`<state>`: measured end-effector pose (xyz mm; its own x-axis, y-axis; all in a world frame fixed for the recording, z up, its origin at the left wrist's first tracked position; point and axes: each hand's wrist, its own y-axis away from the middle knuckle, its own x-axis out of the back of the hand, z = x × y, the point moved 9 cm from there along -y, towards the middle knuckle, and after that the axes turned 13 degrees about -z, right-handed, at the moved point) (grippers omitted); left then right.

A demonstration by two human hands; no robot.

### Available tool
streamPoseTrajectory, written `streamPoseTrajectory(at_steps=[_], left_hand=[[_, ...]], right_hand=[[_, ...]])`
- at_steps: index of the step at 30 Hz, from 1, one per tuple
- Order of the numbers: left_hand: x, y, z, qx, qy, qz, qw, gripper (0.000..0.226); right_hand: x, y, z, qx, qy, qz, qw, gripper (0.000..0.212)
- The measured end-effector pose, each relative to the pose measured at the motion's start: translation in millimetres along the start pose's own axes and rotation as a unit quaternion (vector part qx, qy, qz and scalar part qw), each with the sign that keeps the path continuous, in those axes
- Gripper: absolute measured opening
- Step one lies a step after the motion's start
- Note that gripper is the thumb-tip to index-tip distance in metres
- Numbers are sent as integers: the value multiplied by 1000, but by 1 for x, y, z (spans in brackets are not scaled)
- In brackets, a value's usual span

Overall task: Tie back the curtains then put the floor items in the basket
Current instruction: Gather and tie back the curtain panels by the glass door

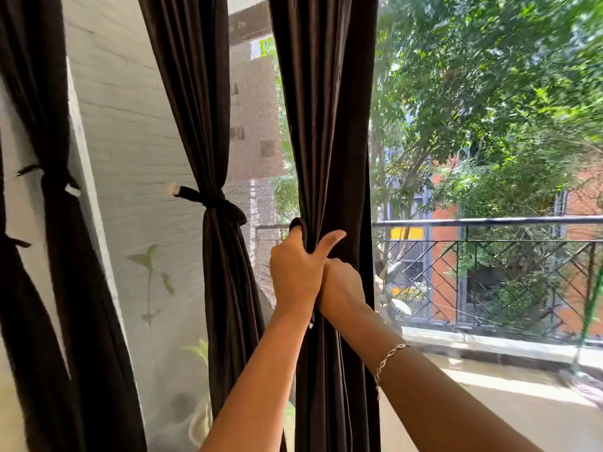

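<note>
A dark brown curtain (326, 125) hangs in the middle, bunched into a narrow column. My left hand (295, 269) grips the bunched fabric at rail height, its thumb stretched across the front, and a dark loop of tie band (298, 224) pokes up above its fingers. Just below and to the right, my right hand (342, 288) wraps the same curtain, with its fingertips hidden behind the folds. Left of it, a second curtain (195, 93) is cinched by a knotted tie band (213, 202). A third curtain (55, 177) at the far left is also tied. No basket or floor items are in view.
A sheer white curtain (137, 207) hangs between the tied panels. Through the window on the right there is a balcony with a black metal railing (489, 220), trees and an orange building. A small wall hook (173, 189) holds the tie of the second curtain.
</note>
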<state>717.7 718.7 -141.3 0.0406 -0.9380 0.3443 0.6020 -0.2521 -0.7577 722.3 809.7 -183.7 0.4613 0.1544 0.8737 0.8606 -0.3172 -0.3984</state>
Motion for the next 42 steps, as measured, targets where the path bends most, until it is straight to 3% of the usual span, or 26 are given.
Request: streamPoseTrajectory(at_steps=[5,7,8,9,11,12,13,15,18,20,22,24,27,30,32,33,35,38,40,42], left_hand=[[-5,0,-4,30,-21,18,999,23],[-2,-1,-7,25,-12,28,999,21],[0,-3,-10,23,0,26,999,19],[0,-6,-16,22,22,16,999,16],[-2,-11,-26,26,105,-30,994,14],[-4,-13,-29,28,163,-61,984,15],[-7,-13,-31,30,221,-89,971,17],[-8,-12,-31,33,302,-136,943,19],[-7,-13,-32,51,326,-186,926,17],[-10,-14,-34,64,333,-208,918,16],[-12,-13,-37,75,341,-218,911,18],[-10,-13,-37,75,333,-216,915,21],[-8,-13,-31,52,320,-192,926,25],[-7,-16,-30,35,239,-148,959,25],[-8,-15,-26,20,136,-116,984,23],[-10,-13,-22,15,93,-100,990,22],[-13,-10,-15,8,43,-74,996,24],[-18,-5,-2,-18,-15,-40,999,26],[-20,-1,7,-47,1,-49,998,29],[-24,2,15,-59,56,-96,992,46]], right_hand=[[-1,6,1,33,-4,-40,999,45],[0,4,19,42,-108,-90,989,35],[9,5,32,41,-196,-76,977,32],[23,6,50,30,-293,-24,955,30],[69,14,94,-3,-353,192,916,29],[85,17,107,-14,-335,254,907,37],[91,12,114,-8,-344,251,905,51],[78,-17,109,62,-489,99,865,66],[53,-35,78,131,-642,-111,747,39],[35,-42,72,107,-685,-162,702,27],[25,-49,70,88,-708,-171,680,19],[23,-53,68,79,-702,-167,688,16],[28,-50,67,88,-656,-130,739,26],[42,-40,73,99,-521,-4,848,38],[47,-21,70,80,-325,102,937,42],[47,-7,66,54,-220,154,962,41],[43,20,49,25,-71,229,970,36],[23,37,24,16,47,192,980,45],[22,47,14,21,99,215,971,56],[25,57,6,49,105,243,963,56]])
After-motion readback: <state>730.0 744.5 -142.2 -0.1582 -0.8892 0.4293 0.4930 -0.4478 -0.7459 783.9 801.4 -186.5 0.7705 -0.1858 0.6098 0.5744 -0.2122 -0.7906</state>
